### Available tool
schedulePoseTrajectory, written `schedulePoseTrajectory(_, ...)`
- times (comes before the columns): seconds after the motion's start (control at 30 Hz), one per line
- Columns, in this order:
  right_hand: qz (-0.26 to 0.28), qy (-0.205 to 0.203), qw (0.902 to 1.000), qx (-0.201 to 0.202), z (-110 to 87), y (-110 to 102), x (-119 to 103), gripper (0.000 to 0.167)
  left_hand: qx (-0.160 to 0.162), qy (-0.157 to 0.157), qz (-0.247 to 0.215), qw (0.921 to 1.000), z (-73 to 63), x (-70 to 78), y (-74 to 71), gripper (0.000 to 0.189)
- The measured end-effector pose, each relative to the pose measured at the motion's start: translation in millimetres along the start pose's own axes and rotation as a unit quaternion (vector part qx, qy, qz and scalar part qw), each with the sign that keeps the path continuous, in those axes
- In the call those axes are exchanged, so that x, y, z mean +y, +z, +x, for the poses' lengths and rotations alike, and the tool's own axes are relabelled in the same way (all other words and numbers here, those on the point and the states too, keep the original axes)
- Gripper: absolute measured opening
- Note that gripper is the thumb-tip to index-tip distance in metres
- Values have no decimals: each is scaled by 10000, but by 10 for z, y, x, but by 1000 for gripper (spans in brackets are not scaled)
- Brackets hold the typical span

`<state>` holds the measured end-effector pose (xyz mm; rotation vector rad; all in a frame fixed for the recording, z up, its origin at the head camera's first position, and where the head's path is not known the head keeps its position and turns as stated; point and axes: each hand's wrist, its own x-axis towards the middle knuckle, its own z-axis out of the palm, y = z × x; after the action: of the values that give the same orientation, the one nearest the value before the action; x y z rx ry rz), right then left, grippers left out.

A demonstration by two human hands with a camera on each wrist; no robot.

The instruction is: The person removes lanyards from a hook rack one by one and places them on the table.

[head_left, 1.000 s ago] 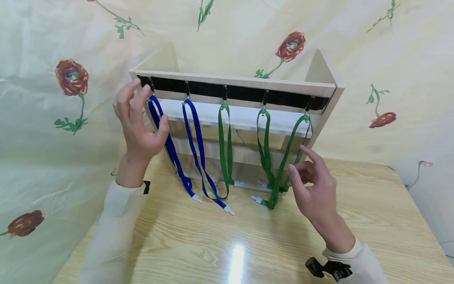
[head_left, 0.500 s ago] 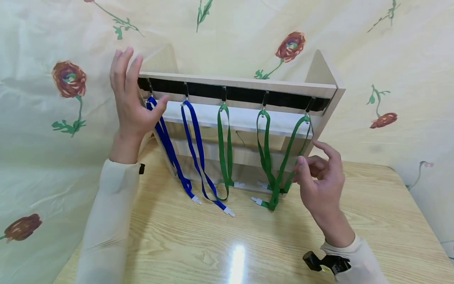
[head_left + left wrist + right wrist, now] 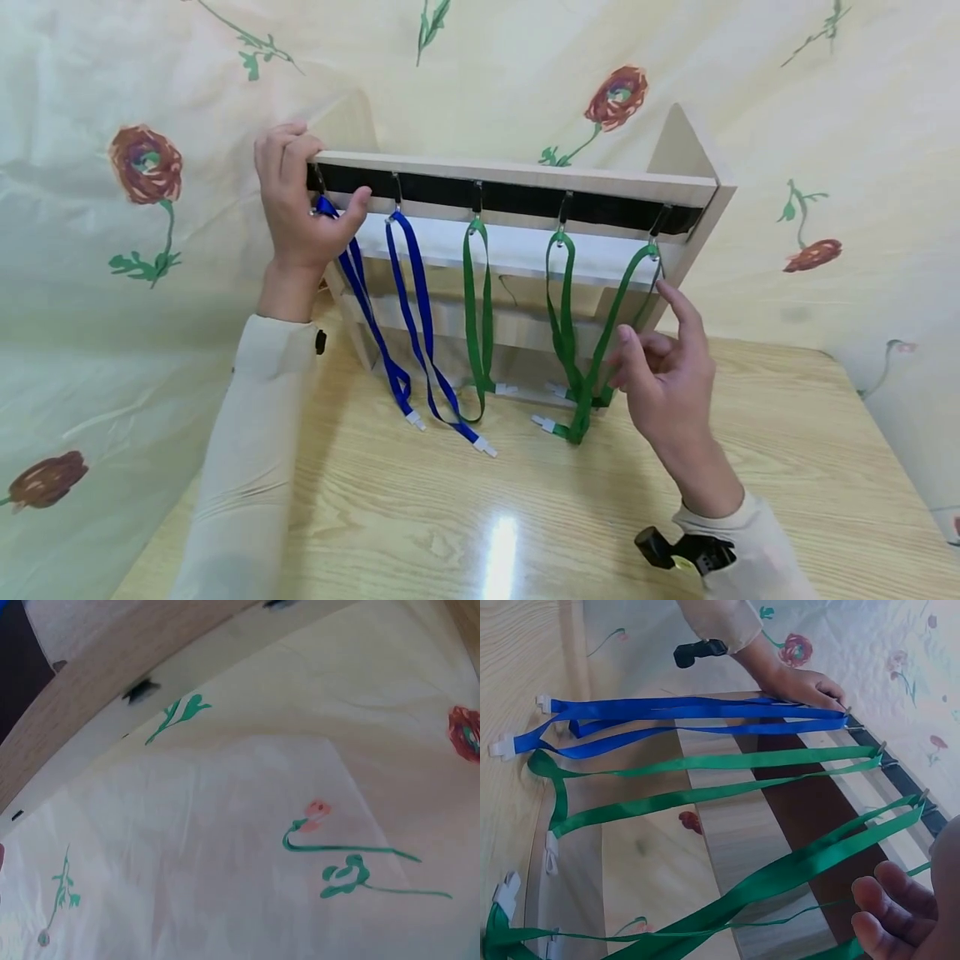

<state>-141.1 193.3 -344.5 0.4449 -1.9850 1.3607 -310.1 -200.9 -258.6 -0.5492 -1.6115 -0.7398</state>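
The left hand [image 3: 296, 208] grips the left end of the wooden rack [image 3: 517, 175], its fingers curled over the top edge and its thumb pressed against the first blue strap [image 3: 360, 300] just below its hook. The right hand [image 3: 663, 379] hovers beside the rightmost green strap [image 3: 611, 321], fingers loosely spread and holding nothing, the forefinger raised toward that strap's hook [image 3: 654, 246]; whether the fingertip touches the strap cannot be told. The rack stands upright on the wooden table [image 3: 525, 517], against a flowered cloth [image 3: 150, 350] hung behind it. Five straps hang from hooks along the black strip [image 3: 517, 198]: two blue on the left, three green on the right, their white clips [image 3: 486, 447] resting on the table. The rack looks light and tall, so a pull on a strap could tip it forward if the left hand loosened. The two right-hand green straps cross low down near the table, and lifting one could drag the other off its hook or tangle the clips. The second blue strap [image 3: 420, 317] and the middle green strap [image 3: 474, 325] also overlap at their lower ends. The hooks are small and sit under the overhanging top board, which crowds a finger reaching in. The cloth lies close behind the rack and could snag.
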Motion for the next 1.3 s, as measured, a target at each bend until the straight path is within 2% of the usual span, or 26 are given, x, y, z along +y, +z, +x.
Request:
schedulePoseTrajectory(0.1, 84, 89, 9999, -39, 14, 19, -13, 62, 82, -10, 18, 10000, -10, -2, 4, 76)
schedulePoseTrajectory(0.33, 85, 461, 9989, 86, 96, 65, -14, 57, 44, -73, 97, 9999, -8, 7, -2, 76)
schedulePoseTrajectory(0.57, -32, 106, 9997, 199, 141, 154, -12, 53, 30, -139, 152, 9998, -14, 2, 6, 77)
schedulePoseTrajectory(0.77, 112, -105, 9994, 321, 225, 206, -11, 12, 55, -158, 127, 9998, -21, 14, 28, 77)
schedulePoseTrajectory(0.97, -14, -202, 9989, 415, 240, 170, -38, 23, 73, -138, 96, 9998, -13, 21, 38, 77)
schedulePoseTrajectory(1.2, 10, -376, 9974, 609, 227, 54, -164, 17, 112, -219, 57, 9997, -17, 31, 47, 78)
schedulePoseTrajectory(1.3, 38, -519, 9964, 671, 222, 14, -218, 20, 140, -217, 31, 9997, -18, 30, 53, 78)
